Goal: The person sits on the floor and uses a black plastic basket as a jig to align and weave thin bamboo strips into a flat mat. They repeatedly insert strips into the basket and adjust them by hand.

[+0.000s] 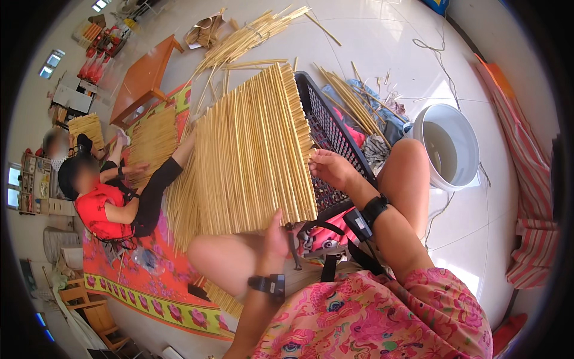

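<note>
A squarish mat of straw-coloured stalks (pixel 254 155), laid side by side, leans tilted in front of me over my left knee and the black plastic crate (pixel 347 140). My left hand (pixel 275 244) holds its near edge, thumb on top, the other fingers hidden beneath. My right hand (pixel 332 170) is closed in a pinch at the mat's uneven right edge; whether a stalk end or a thread lies between the fingertips is too small to tell. The crate stands partly behind the mat, with pink cloth (pixel 326 234) at its near end.
A pale bucket with water (pixel 467 146) stands right of my knee. Loose stalks (pixel 254 37) lie on the tiled floor. Left, a co-worker in red (pixel 107 206) sits on a flowered red cloth (pixel 161 287) beside another mat (pixel 152 143). An orange table (pixel 143 78) stands behind.
</note>
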Action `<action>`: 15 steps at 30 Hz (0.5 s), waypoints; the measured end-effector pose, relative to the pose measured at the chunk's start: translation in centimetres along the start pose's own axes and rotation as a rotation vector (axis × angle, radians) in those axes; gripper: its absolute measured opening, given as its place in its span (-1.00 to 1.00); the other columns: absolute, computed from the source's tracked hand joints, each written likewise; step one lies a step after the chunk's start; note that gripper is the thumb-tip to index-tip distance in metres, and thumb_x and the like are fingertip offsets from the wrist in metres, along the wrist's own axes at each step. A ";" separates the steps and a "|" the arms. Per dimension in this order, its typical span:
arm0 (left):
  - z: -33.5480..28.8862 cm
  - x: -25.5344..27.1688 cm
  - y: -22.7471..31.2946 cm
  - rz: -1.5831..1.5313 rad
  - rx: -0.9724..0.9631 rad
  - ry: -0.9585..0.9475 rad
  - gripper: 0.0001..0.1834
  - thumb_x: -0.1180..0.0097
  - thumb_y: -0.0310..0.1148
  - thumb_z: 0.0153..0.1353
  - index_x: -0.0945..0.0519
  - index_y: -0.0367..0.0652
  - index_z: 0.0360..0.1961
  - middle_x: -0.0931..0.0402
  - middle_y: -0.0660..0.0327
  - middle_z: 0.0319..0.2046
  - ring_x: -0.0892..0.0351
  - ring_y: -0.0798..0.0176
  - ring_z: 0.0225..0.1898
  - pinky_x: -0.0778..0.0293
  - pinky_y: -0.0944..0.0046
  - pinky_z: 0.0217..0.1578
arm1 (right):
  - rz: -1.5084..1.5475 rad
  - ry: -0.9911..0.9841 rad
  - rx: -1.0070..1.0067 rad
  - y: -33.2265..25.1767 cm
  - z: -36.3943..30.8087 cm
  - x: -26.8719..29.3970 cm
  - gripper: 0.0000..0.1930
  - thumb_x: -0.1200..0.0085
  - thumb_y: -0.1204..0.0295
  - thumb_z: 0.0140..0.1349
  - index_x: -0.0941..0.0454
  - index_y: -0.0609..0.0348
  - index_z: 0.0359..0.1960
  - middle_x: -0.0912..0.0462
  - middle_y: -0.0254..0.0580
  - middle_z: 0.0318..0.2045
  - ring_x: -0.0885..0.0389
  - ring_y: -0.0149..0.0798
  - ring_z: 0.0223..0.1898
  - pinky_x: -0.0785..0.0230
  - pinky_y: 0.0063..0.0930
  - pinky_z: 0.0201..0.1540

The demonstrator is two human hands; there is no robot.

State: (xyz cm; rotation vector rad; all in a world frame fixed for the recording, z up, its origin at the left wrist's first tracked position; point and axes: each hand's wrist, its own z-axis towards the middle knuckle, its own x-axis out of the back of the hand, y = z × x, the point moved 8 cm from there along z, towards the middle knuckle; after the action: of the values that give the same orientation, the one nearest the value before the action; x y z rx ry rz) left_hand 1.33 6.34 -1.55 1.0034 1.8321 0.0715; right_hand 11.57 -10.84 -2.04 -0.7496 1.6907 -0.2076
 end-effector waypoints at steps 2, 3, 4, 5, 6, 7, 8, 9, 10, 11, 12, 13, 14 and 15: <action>0.0 0.1 -0.2 -0.017 0.013 0.014 -0.52 0.00 -0.19 0.25 -0.31 -0.22 0.12 -0.41 0.08 0.05 -0.38 0.06 0.08 -0.27 -0.09 0.15 | -0.216 0.225 0.028 -0.1 -0.2 2.1 -0.89 -0.11 0.39 0.15 -0.51 0.14 -0.40 -0.56 -0.33 -0.48 -0.51 -0.40 -0.49 -0.36 -0.54 -0.41; 0.1 0.2 -0.2 -0.026 0.019 0.022 -0.52 0.01 -0.19 0.26 -0.31 -0.22 0.12 -0.41 0.07 0.05 -0.38 0.06 0.08 -0.26 -0.09 0.16 | -0.324 0.336 0.041 -0.3 -0.5 3.1 -0.88 -0.12 0.38 0.14 -0.52 0.15 -0.40 -0.57 -0.32 -0.49 -0.52 -0.38 -0.49 -0.37 -0.51 -0.42; 0.2 0.1 -0.2 -0.020 0.018 0.017 -0.52 0.01 -0.19 0.26 -0.31 -0.23 0.12 -0.41 0.07 0.05 -0.38 0.06 0.08 -0.26 -0.09 0.16 | -0.580 0.475 0.158 -1.7 -1.4 4.0 -0.86 -0.13 0.37 0.14 -0.53 0.17 -0.42 -0.57 -0.32 -0.52 -0.52 -0.39 -0.51 -0.36 -0.51 -0.44; 0.3 0.3 -0.2 -0.013 0.014 0.018 -0.52 0.01 -0.20 0.26 -0.31 -0.23 0.12 -0.41 0.07 0.05 -0.38 0.06 0.08 -0.26 -0.08 0.16 | -0.834 0.607 0.272 -2.8 -2.4 4.2 -0.85 -0.13 0.36 0.13 -0.55 0.19 -0.44 -0.58 -0.32 -0.54 -0.51 -0.40 -0.53 -0.35 -0.50 -0.46; 0.1 0.4 0.1 -0.009 0.002 0.026 -0.52 0.01 -0.20 0.26 -0.31 -0.23 0.12 -0.41 0.07 0.05 -0.38 0.06 0.08 -0.26 -0.08 0.16 | -1.088 0.727 0.386 -4.1 -3.4 2.3 -0.83 -0.14 0.35 0.13 -0.57 0.21 -0.46 -0.59 -0.32 -0.57 -0.51 -0.42 -0.56 -0.35 -0.50 -0.47; -0.1 0.3 0.3 -0.012 0.003 0.015 -0.53 0.01 -0.20 0.26 -0.32 -0.24 0.10 -0.41 0.07 0.03 -0.38 0.07 0.07 -0.27 -0.06 0.15 | -1.237 0.775 0.249 -4.3 -3.9 1.6 -0.73 -0.11 0.26 0.12 -0.58 0.26 -0.51 -0.59 -0.10 -0.62 -0.58 -0.21 -0.53 -0.41 -0.34 -0.36; -0.1 0.0 0.2 -0.004 0.001 0.021 -0.53 0.01 -0.20 0.26 -0.32 -0.24 0.10 -0.42 0.07 0.03 -0.39 0.07 0.07 -0.28 -0.06 0.15 | -1.301 0.759 0.201 -4.3 -3.9 1.7 -0.70 -0.11 0.23 0.11 -0.58 0.27 -0.52 -0.59 -0.07 -0.61 -0.58 -0.16 -0.51 -0.41 -0.30 -0.35; -0.1 -0.1 0.1 0.005 -0.001 0.028 -0.53 0.00 -0.19 0.26 -0.32 -0.24 0.09 -0.42 0.07 0.02 -0.39 0.07 0.06 -0.28 -0.05 0.15 | -1.363 0.741 0.153 -4.3 -3.9 2.0 -0.68 -0.10 0.20 0.11 -0.58 0.27 -0.52 -0.58 -0.03 -0.61 -0.59 -0.10 -0.50 -0.41 -0.26 -0.34; -0.1 -0.2 0.1 0.015 -0.004 0.035 -0.54 0.00 -0.19 0.25 -0.33 -0.24 0.09 -0.42 0.07 0.01 -0.39 0.08 0.06 -0.28 -0.05 0.15 | -1.424 0.723 0.103 -4.3 -4.0 2.2 -0.65 -0.09 0.17 0.10 -0.58 0.28 -0.53 -0.58 0.00 -0.61 -0.59 -0.04 -0.49 -0.41 -0.23 -0.34; -0.1 -0.3 0.1 0.009 -0.003 0.032 -0.53 0.00 -0.19 0.25 -0.33 -0.24 0.09 -0.43 0.07 0.01 -0.40 0.08 0.06 -0.28 -0.04 0.15 | -1.515 0.628 0.058 -3.9 -3.9 2.4 -0.62 -0.09 0.13 0.10 -0.59 0.28 -0.51 -0.58 0.04 -0.60 -0.59 0.01 -0.47 -0.41 -0.19 -0.32; 0.0 -0.5 0.0 0.004 -0.002 0.029 -0.53 0.00 -0.18 0.25 -0.33 -0.24 0.09 -0.43 0.07 0.00 -0.40 0.09 0.05 -0.29 -0.04 0.15 | -1.603 0.530 0.013 -3.2 -4.2 2.6 -0.59 -0.08 0.09 0.09 -0.60 0.28 -0.49 -0.58 0.07 -0.58 -0.58 0.06 -0.45 -0.40 -0.16 -0.30; 0.0 -0.6 0.0 -0.001 -0.001 0.027 -0.53 -0.01 -0.18 0.25 -0.33 -0.25 0.08 -0.43 0.07 -0.01 -0.40 0.09 0.05 -0.29 -0.03 0.15 | -1.687 0.429 -0.034 -2.4 -4.6 2.8 -0.57 -0.07 0.06 0.09 -0.61 0.28 -0.47 -0.58 0.11 -0.57 -0.58 0.11 -0.43 -0.40 -0.12 -0.29; 0.0 -0.5 0.1 -0.004 -0.003 0.031 -0.52 -0.01 -0.17 0.25 -0.33 -0.25 0.08 -0.43 0.07 -0.01 -0.40 0.09 0.04 -0.30 -0.02 0.14 | -1.747 0.289 -0.076 -1.3 -5.0 2.4 -0.57 -0.07 0.06 0.08 -0.61 0.27 -0.45 -0.58 0.12 -0.54 -0.57 0.11 -0.41 -0.40 -0.13 -0.28; 0.0 -0.4 0.2 -0.006 -0.005 0.036 -0.52 -0.01 -0.16 0.25 -0.33 -0.25 0.08 -0.43 0.06 -0.01 -0.41 0.09 0.04 -0.30 -0.02 0.14 | -1.802 0.145 -0.119 -0.2 -5.7 1.9 -0.58 -0.07 0.06 0.08 -0.61 0.26 -0.43 -0.58 0.13 -0.52 -0.57 0.11 -0.40 -0.40 -0.14 -0.27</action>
State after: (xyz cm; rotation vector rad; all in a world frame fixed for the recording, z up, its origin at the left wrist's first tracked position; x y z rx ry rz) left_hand 1.48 6.15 -1.16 0.9987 1.8661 0.0912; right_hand 6.21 -13.54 -1.90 -2.1794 0.6558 -1.3863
